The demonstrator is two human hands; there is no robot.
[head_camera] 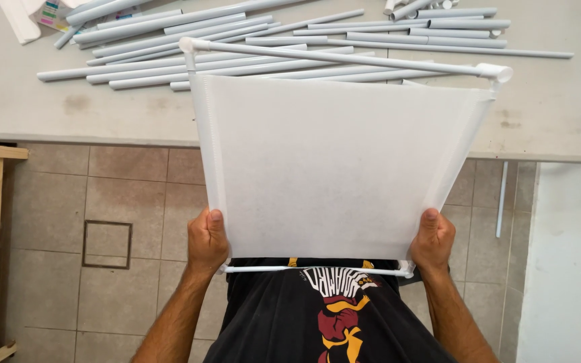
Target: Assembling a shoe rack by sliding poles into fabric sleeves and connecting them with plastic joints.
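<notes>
The person is wearing a black T-shirt (pixel 270 323) bearing a red-and-yellow printed figure (pixel 339 326) beneath white lettering, while 2 bare, sleeveless forearms are showing.

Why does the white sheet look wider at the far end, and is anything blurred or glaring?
Head view: the panel looks wider at the far end, possibly wide-angle lens distortion or tilt. Light is soft and even, with no hard shadows or glare. The left hand, right hand and pipes are all sharp; the white fabric lets a little light through.
</notes>
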